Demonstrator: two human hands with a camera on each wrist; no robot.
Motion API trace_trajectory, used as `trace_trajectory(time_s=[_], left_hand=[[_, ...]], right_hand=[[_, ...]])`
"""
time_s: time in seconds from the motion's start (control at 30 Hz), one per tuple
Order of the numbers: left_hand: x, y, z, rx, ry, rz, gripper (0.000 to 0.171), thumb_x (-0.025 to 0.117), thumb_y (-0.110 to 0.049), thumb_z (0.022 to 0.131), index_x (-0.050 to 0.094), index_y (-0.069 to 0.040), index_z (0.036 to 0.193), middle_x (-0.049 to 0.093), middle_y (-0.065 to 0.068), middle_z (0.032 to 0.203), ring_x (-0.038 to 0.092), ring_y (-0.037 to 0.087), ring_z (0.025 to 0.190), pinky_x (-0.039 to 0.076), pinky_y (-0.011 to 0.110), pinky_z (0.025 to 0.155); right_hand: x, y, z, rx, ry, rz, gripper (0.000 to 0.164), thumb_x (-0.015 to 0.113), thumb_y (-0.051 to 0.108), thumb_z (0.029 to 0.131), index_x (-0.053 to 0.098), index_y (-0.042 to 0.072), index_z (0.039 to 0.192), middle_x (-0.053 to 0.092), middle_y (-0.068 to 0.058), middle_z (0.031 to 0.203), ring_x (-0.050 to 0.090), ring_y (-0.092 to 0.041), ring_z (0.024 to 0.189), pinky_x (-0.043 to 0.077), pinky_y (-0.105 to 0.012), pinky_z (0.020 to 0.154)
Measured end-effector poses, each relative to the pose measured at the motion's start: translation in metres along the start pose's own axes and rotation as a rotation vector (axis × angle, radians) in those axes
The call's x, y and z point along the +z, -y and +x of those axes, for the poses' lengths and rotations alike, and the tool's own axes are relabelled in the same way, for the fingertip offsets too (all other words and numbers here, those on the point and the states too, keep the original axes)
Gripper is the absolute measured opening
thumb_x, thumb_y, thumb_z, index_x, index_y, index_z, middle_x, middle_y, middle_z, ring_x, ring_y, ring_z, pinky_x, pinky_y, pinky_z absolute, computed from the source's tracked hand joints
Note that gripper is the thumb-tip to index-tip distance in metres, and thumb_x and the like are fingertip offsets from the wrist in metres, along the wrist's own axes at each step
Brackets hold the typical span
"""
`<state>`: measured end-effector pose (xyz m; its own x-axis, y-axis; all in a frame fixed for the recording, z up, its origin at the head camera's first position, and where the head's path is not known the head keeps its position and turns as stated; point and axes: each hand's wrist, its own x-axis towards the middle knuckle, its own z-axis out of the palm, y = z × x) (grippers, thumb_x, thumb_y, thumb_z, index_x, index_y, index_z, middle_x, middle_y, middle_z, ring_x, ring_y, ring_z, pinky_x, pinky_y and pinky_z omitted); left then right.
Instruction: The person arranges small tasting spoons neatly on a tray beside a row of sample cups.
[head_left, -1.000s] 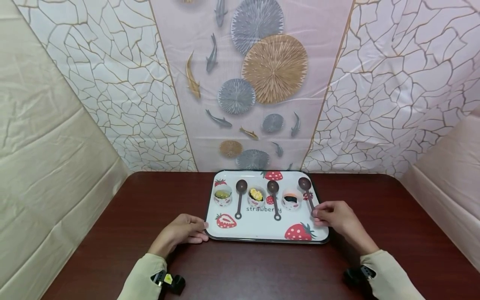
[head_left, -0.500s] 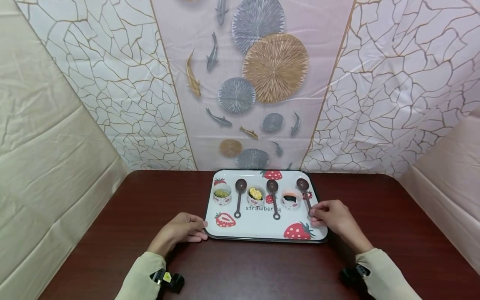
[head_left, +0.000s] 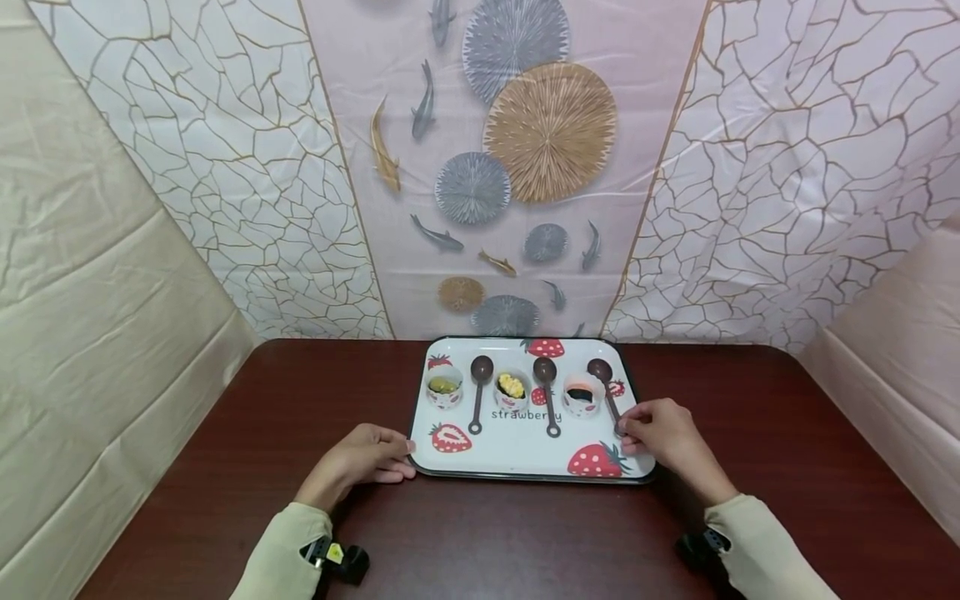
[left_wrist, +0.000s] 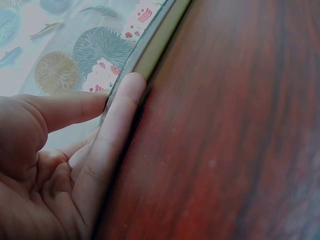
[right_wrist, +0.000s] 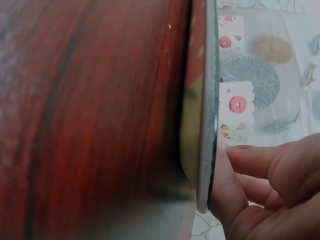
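Note:
A white strawberry-print tray (head_left: 510, 457) with a dark rim lies on the table. My left hand (head_left: 363, 457) holds its left edge, thumb on the rim and fingers against the side. On the tray stand three small printed cups: one with green contents (head_left: 446, 389), one with yellow bits (head_left: 512, 392) and one with dark contents (head_left: 582, 396). A brown spoon (head_left: 478, 395) lies between the left two cups, and another brown spoon (head_left: 547, 392) between the right two. At the tray's right side, my right hand (head_left: 666, 429) pinches the handle end of the rightmost brown spoon (head_left: 608, 389).
The dark red-brown table (head_left: 480, 542) extends around the tray. Behind it hangs a patterned cloth (head_left: 517, 250), close to the tray's far edge. Beige cloth panels (head_left: 127, 350) slope up on both sides.
My right hand has shifted slightly left, bringing the rightmost spoon's bowl leftward, closer to the cup with dark contents. The left hand stays at the tray's edge.

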<state>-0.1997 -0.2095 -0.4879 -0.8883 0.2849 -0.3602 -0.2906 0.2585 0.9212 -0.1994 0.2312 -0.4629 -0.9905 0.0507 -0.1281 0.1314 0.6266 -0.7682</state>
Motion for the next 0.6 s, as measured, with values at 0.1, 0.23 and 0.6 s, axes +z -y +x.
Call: trace_trajectory(time_s=[0.1, 0.23, 0.6], left_hand=[[-0.0001, 0.0004, -0.0007, 0.0, -0.001, 0.001, 0.034, 0.06, -0.011, 0.106, 0.063, 0.015, 0.127, 0.074, 0.009, 0.087, 0.076, 0.012, 0.076, 0.063, 0.023, 0.07], [0.0005, 0.0001, -0.0013, -0.006, -0.007, 0.005, 0.034, 0.061, -0.011, 0.106, 0.063, 0.015, 0.128, 0.074, 0.01, 0.088, 0.076, 0.013, 0.077, 0.064, 0.024, 0.07], [0.0019, -0.0005, 0.0011, -0.027, -0.027, -0.012, 0.032, 0.063, -0.01, 0.105, 0.062, 0.014, 0.126, 0.074, 0.01, 0.085, 0.076, 0.013, 0.075, 0.063, 0.023, 0.069]], right_hand=[[0.0018, 0.0002, 0.0003, -0.024, 0.0, -0.035, 0.014, 0.065, 0.002, 0.1, 0.073, -0.01, 0.102, 0.071, -0.009, 0.078, 0.071, -0.012, 0.061, 0.059, -0.024, 0.058], [0.0039, 0.0007, 0.0, -0.032, -0.001, -0.051, 0.012, 0.066, 0.001, 0.1, 0.071, -0.009, 0.103, 0.071, -0.01, 0.078, 0.069, -0.013, 0.061, 0.06, -0.026, 0.057], [0.0046, 0.0006, -0.0007, -0.05, -0.011, -0.104, 0.012, 0.071, 0.002, 0.099, 0.071, -0.007, 0.106, 0.068, -0.009, 0.077, 0.065, -0.014, 0.062, 0.06, -0.029, 0.056]])
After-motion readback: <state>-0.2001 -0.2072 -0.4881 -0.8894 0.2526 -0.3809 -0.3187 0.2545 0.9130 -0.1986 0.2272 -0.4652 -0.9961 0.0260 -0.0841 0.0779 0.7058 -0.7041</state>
